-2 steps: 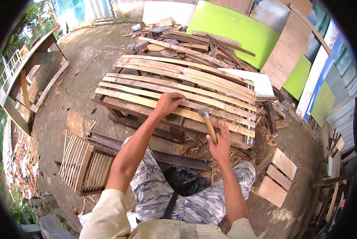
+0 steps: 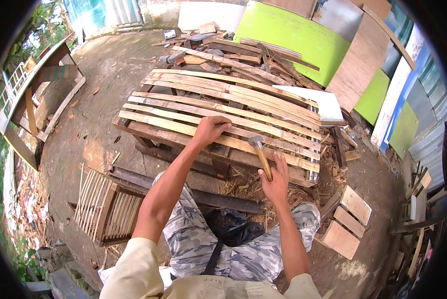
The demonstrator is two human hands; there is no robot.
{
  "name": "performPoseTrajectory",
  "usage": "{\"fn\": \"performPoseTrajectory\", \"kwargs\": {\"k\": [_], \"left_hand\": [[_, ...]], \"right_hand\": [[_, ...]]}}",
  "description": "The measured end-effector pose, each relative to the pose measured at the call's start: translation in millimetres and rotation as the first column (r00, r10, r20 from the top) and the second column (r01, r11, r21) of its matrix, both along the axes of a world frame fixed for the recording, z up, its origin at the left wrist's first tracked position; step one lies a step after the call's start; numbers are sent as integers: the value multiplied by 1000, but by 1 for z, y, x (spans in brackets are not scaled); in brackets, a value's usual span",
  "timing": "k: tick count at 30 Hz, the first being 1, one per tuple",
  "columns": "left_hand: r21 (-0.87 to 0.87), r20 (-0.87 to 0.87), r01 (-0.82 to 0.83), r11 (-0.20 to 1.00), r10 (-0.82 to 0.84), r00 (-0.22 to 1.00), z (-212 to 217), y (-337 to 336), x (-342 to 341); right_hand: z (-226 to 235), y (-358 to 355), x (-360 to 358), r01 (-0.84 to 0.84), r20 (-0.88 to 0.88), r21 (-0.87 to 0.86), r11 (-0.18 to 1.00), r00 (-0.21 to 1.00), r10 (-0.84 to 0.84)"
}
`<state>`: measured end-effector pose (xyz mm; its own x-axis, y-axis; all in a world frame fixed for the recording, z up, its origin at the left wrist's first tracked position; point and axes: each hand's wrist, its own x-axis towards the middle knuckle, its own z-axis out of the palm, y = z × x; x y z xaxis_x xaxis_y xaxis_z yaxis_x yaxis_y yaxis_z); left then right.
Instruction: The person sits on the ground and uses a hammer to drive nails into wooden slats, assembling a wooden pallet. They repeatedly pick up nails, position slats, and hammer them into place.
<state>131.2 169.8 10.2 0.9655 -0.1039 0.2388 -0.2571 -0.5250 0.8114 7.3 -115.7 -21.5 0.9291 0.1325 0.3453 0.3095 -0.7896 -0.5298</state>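
Note:
A low wooden frame [image 2: 148, 133] stands in front of me, with long, pale bamboo slats [image 2: 168, 124] laid across it side by side. Over the nearer slats is my left hand [image 2: 212, 130], its fingertips pinched together; whatever is between them is too small to make out. My right hand [image 2: 275, 182] is at the near edge of the frame, thumb and fingers on either side of the wooden handle of a hammer [image 2: 263, 160]. The hammer's metal head points away from me, over the near slats, right of my left hand.
Scrap wood [image 2: 233, 52] is heaped behind the frame, near leaning green boards [image 2: 293, 40]. A slatted wooden piece [image 2: 108, 204] sits at lower left, and a small plank piece [image 2: 347, 222] at right. A black plastic bag [image 2: 231, 226] lies between my legs. A wooden structure [image 2: 34, 107] stands far left.

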Motion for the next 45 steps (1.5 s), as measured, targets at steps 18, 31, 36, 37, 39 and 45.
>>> {"fn": "performPoseTrajectory", "kwargs": {"k": [18,31,36,37,39,45], "left_hand": [[118,97,35,992,-47,994,-7,14,18],[106,37,23,994,-27,999,-3,12,14],[101,51,14,995,-19,999,-3,10,14],[103,59,12,995,-18,998,-3,10,13],[108,78,8,994,-17,997,-6,11,15],[126,132,-16,992,-1,991,-8,11,14]], "right_hand": [[3,6,5,33,5,-19,999,999,-33],[9,9,4,36,-19,-22,999,999,-37],[18,5,9,16,-47,-6,1000,999,-16],[25,7,11,43,-48,38,998,998,-42],[44,20,16,97,-50,128,987,995,-92],[107,55,35,147,-458,198,969,888,-41]]}}
